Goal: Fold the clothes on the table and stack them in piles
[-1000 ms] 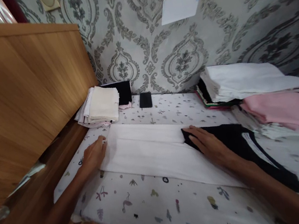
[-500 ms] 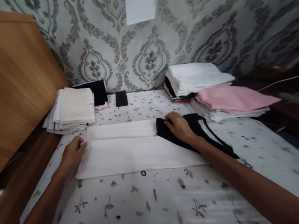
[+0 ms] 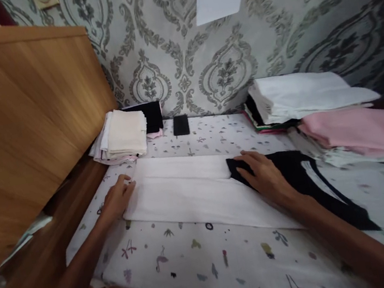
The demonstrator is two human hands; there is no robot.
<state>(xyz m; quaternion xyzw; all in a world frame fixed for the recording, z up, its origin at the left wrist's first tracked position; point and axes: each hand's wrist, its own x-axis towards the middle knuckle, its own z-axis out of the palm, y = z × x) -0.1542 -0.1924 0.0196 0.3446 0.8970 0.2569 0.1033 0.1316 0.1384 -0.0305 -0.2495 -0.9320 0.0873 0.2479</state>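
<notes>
The white-and-black shirt (image 3: 185,192) lay flat and long in the middle of the printed cloth (image 3: 191,272), with its white end to your left and its black neck end to your right. Your left hand (image 3: 117,198) was at the white end, fingers half curled; I couldn't tell if they pinched the hem. Your right hand (image 3: 265,176) lay on the black part, fingers a little spread, pressing but not gripping. If one hand had pulled harder, the shirt could have twisted or wrinkled, and the loose layers might have slid apart. The pink cloth (image 3: 362,130) sat close past the neck end, so a wide right swing could have bumped it. On the far left, the cream folded cloth (image 3: 126,133) sat near the wooden cabinet (image 3: 27,107), leaving your left arm little room. The most open room was in front, up to the near edge.
</notes>
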